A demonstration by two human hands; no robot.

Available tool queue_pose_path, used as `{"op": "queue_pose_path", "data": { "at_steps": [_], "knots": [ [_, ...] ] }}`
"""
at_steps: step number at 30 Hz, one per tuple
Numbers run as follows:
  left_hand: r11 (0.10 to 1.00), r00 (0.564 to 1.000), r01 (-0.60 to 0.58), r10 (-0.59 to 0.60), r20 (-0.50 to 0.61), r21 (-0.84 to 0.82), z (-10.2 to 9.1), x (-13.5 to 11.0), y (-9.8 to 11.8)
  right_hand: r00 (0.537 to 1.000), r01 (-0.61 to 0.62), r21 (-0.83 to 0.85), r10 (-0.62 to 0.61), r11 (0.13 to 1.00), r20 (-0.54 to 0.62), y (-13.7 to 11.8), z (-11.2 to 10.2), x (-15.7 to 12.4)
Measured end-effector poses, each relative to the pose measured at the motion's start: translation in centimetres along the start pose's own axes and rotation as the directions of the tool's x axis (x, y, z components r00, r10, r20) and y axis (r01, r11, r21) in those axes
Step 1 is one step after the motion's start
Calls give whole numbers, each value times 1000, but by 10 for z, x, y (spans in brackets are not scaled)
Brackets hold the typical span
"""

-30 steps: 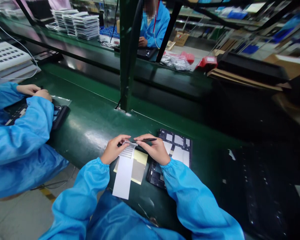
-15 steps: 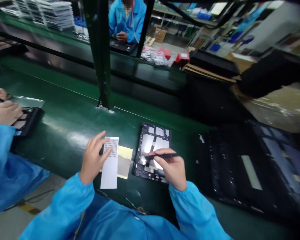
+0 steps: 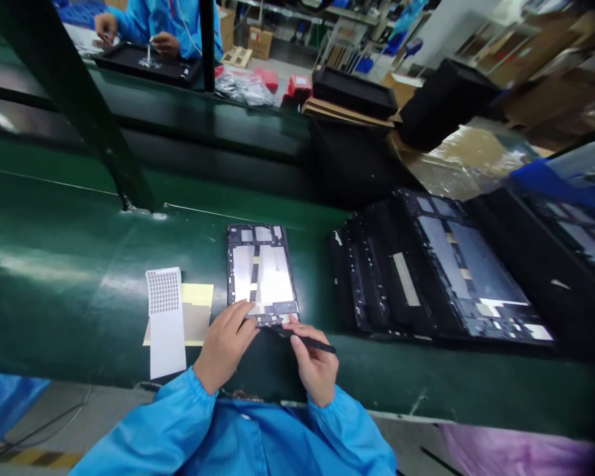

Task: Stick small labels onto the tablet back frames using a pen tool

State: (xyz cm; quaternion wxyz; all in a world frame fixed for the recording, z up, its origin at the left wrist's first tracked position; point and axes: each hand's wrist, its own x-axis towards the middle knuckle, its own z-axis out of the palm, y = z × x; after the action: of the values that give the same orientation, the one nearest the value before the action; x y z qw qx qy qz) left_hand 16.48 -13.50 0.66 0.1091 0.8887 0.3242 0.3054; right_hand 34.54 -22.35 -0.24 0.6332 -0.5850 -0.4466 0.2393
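Observation:
An opened tablet (image 3: 276,271), with silver battery panels and a black frame, lies on the green bench in front of me. My left hand (image 3: 227,345) rests its fingertips on the tablet's lower edge, fingers stretched out and nothing seen in them. At the lower right corner of the tablet, my right hand (image 3: 317,363) grips black tweezers (image 3: 317,344), their tips pointing left towards that edge. Left of the tablet lies a white label sheet (image 3: 167,340) with rows of small dark labels, its top curled. Beneath it is a yellow-edged sheet (image 3: 197,294).
To the right, several black foam trays (image 3: 377,277) lean in a row, with another opened tablet (image 3: 480,258) among them. A green post (image 3: 94,132) rises from the bench at left. Across the bench a person in blue (image 3: 153,23) works over a black tray (image 3: 129,63).
My left hand has left the label sheet and moved right onto the tablet's lower edge. My right hand has drawn the tweezers down to the lower right corner. The view has swung right.

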Motion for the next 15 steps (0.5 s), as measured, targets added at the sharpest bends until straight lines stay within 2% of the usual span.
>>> {"op": "queue_pose_path", "data": {
  "at_steps": [3, 6, 15],
  "knots": [
    [996, 995, -90, 90, -40, -3, 2, -2, 0, 1000, 14, -42, -15, 999, -16, 4, 1, 1],
    [989, 989, -146, 145, -30, -25, 3, -5, -2, 1000, 16, -69, -16, 997, 0, 4, 1, 1],
    [991, 991, -129, 129, -22, -40, 3, -5, -3, 999, 21, -81, -18, 996, 43, 3, 0, 0]
  ]
}}
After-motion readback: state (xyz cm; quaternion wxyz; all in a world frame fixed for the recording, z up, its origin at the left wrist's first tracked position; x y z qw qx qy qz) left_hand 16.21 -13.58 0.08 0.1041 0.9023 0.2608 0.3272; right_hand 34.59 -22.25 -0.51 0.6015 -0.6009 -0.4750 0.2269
